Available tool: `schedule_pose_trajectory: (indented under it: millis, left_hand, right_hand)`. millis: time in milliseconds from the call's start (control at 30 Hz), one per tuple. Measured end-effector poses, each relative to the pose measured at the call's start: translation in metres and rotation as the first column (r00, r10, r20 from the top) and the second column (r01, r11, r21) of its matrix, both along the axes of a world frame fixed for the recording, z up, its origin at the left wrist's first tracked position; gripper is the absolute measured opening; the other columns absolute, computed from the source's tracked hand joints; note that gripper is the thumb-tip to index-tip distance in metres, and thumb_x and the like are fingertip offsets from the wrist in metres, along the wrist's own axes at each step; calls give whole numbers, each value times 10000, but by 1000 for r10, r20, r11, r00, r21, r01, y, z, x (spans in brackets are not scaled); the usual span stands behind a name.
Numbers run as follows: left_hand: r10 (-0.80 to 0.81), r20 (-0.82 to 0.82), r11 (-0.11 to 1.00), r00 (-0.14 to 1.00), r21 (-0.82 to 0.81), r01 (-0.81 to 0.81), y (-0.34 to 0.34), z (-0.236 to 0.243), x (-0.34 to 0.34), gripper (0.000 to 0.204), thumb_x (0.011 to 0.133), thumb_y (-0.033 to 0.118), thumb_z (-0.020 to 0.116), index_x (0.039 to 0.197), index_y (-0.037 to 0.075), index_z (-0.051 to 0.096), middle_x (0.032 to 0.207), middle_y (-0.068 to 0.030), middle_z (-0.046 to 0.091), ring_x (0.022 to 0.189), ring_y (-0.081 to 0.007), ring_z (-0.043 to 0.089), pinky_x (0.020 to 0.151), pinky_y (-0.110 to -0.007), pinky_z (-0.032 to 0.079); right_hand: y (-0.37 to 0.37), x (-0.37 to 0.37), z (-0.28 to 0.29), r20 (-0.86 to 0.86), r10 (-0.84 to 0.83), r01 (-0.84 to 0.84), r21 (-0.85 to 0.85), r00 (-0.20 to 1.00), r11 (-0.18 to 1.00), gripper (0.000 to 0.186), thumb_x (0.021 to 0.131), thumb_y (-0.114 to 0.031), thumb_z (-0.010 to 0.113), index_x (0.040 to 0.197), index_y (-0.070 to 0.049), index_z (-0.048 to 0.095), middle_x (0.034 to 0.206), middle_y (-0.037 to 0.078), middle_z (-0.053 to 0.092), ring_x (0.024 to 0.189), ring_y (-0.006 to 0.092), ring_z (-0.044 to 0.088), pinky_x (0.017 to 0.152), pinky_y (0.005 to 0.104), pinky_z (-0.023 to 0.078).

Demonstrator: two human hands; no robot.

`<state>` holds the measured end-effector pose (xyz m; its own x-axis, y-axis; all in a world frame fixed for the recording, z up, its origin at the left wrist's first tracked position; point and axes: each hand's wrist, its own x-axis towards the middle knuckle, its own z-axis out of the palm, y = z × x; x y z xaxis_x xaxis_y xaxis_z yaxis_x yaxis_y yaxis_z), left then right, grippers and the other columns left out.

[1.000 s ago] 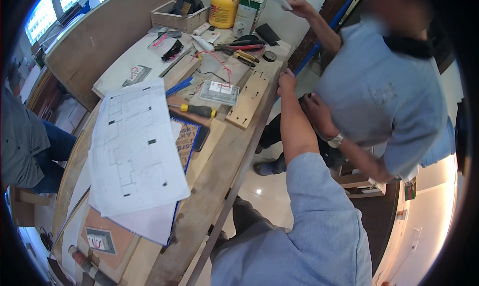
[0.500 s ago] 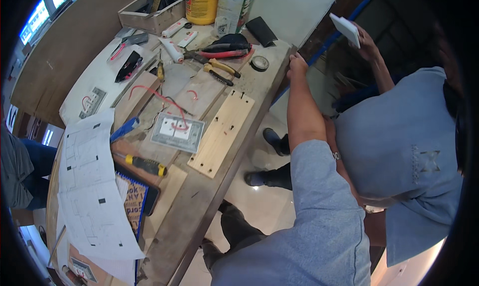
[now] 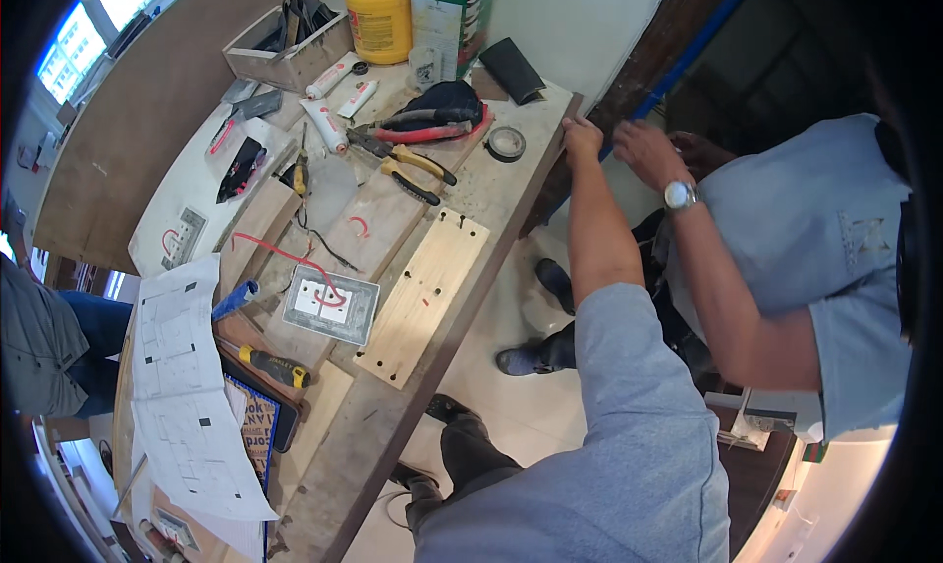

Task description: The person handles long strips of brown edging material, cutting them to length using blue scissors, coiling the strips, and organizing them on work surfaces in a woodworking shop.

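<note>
My right arm, in a grey short sleeve, reaches up from the lower edge. My right hand (image 3: 582, 139) is closed at the far right corner of the worktable (image 3: 339, 465), beside the wall edge. What its fingers hold, if anything, is hidden. My left hand is out of view. Just beyond my right hand, a co-worker's hand (image 3: 648, 155) with a wristwatch (image 3: 679, 195) is raised, fingers bent. Nearest to my hand on the table are a roll of dark tape (image 3: 506, 144) and a black folded sheet (image 3: 512, 69).
Pliers (image 3: 411, 175), a pale board with screws (image 3: 427, 293), a wall socket (image 3: 330, 304) with red wire, a screwdriver (image 3: 275, 366) and a drawing (image 3: 192, 406) cover the table. A wooden box (image 3: 295, 62), yellow jar (image 3: 378, 18) and metal can (image 3: 442, 23) stand behind. Another person (image 3: 39, 342) stands at left.
The co-worker's raised white panel is gone from sight, and the watch arm has come up beside my right hand. My hand stays at the table corner. The view has shifted slightly.
</note>
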<state>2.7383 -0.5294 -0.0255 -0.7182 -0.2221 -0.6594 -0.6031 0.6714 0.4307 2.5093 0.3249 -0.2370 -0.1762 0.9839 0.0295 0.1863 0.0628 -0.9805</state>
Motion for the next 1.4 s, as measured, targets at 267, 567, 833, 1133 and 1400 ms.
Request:
schedule_pose_trajectory:
  millis: [267, 567, 833, 1133, 1400]
  left_hand:
    - [-222, -239, 925, 945, -357, 127, -48, -53, 18, 213, 827, 186, 677, 834, -20, 623, 735, -63, 570, 719, -165, 551, 636, -301, 444]
    - [-256, -256, 888, 932, -444, 122, -47, -65, 6, 319, 802, 329, 687, 768, 16, 631, 689, -203, 595, 674, -398, 571, 603, -437, 437]
    - [-231, -157, 914, 960, -373, 159, -59, -70, 10, 345, 743, 392, 727, 742, 54, 654, 709, -166, 627, 701, -366, 593, 617, -444, 453]
    - [-275, -4, 838, 961, -491, 238, -55, -76, -7, 416, 698, 485, 727, 743, 74, 683, 718, -153, 637, 710, -333, 623, 629, -420, 480]
    - [-230, 15, 835, 973, -510, 205, -74, -73, -1, 616, 615, 607, 740, 767, 12, 695, 788, -189, 670, 754, -343, 662, 659, -416, 522]
  right_hand:
    - [61, -6, -52, 759, -299, -463, 607, 578, 646, 267, 775, -213, 624, 964, -36, 686, 993, 167, 669, 939, 287, 638, 860, 370, 478]
    - [74, -18, -12, 721, -56, -447, 486, 690, 751, 355, 834, -321, 557, 1026, -39, 654, 1087, 135, 642, 1026, 275, 604, 890, 358, 460]
    - [74, -12, 2, 704, -5, -354, 363, 710, 862, 465, 862, -424, 531, 1084, -32, 648, 1139, 134, 635, 1060, 276, 598, 904, 350, 459]
    - [-19, 32, 15, 542, 5, -317, 485, 840, 815, 592, 893, -539, 502, 1149, -24, 642, 1197, 133, 627, 1097, 277, 592, 919, 341, 458]
    - [-635, 206, 112, 223, 852, -848, 148, -473, -509, 618, 790, -138, 673, 1318, 63, 423, 1346, 278, 440, 1313, 394, 366, 1092, 434, 289]
